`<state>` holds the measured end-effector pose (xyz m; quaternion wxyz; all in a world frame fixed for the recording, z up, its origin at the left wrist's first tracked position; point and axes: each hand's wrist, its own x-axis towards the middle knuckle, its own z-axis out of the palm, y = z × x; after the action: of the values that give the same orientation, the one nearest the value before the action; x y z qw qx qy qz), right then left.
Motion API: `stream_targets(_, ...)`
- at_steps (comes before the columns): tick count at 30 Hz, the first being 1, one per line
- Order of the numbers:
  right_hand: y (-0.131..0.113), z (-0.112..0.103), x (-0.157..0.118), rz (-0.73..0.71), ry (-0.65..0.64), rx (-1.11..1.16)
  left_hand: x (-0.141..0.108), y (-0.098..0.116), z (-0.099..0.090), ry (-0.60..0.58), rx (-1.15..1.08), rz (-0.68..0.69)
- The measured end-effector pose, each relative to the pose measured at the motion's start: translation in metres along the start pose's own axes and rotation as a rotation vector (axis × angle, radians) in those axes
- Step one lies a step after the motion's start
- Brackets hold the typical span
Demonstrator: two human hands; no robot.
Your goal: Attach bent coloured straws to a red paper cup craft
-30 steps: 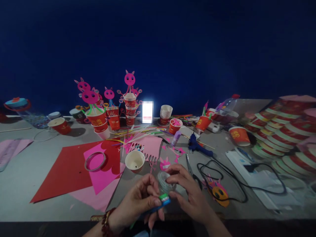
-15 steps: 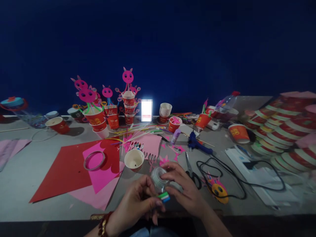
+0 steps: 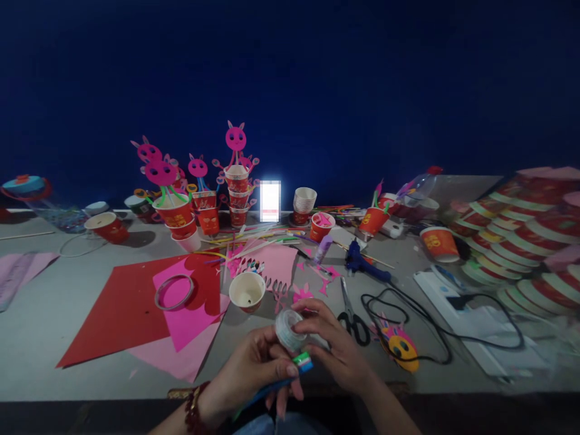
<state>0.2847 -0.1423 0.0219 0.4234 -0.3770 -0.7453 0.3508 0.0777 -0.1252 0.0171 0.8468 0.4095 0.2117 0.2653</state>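
Note:
My left hand [image 3: 267, 368] is closed on a bundle of blue and green strips [image 3: 302, 362], whose ends stick out past the thumb. Beside it, my right hand [image 3: 333, 341] has its fingers wrapped round a clear roll of tape [image 3: 290, 329]. The roll sits just above the strip ends, between both hands. A white-lined paper cup [image 3: 247, 292] stands beyond the hands, slightly left. Black-handled scissors [image 3: 353, 323] lie right of my right hand.
Red paper [image 3: 127, 308] with pink sheets and a ring lies left. Cups with pink paper figures [image 3: 174, 211] stand behind. A blue glue gun [image 3: 365, 263], its looping cord [image 3: 421, 311], a yellow paper face [image 3: 403, 350] and stacked cups [image 3: 521, 235] are at right.
The tape roll has tilted and moved slightly left in my right hand. More of the blue strips now shows below my left hand. The whole view has shifted slightly.

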Motion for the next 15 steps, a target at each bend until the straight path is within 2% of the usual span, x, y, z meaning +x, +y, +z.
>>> stream_targets(6, 0.004, -0.002, 0.001, -0.029, -0.035, 0.044, -0.003, 0.007, 0.001, 0.061, 0.083, -0.103)
stream_targets(9, -0.003, -0.009, 0.006, -0.025, -0.116, 0.109, -0.004, 0.007, 0.001, 0.053, 0.126, -0.131)
stream_targets(12, -0.013, -0.015, 0.014, 0.008, -0.191, 0.134, -0.002, 0.002, 0.001, 0.095, 0.182, -0.118)
stream_targets(15, -0.025, -0.013, 0.023, 0.059, -0.174, 0.003, 0.0, -0.005, 0.002, 0.171, 0.272, -0.048)
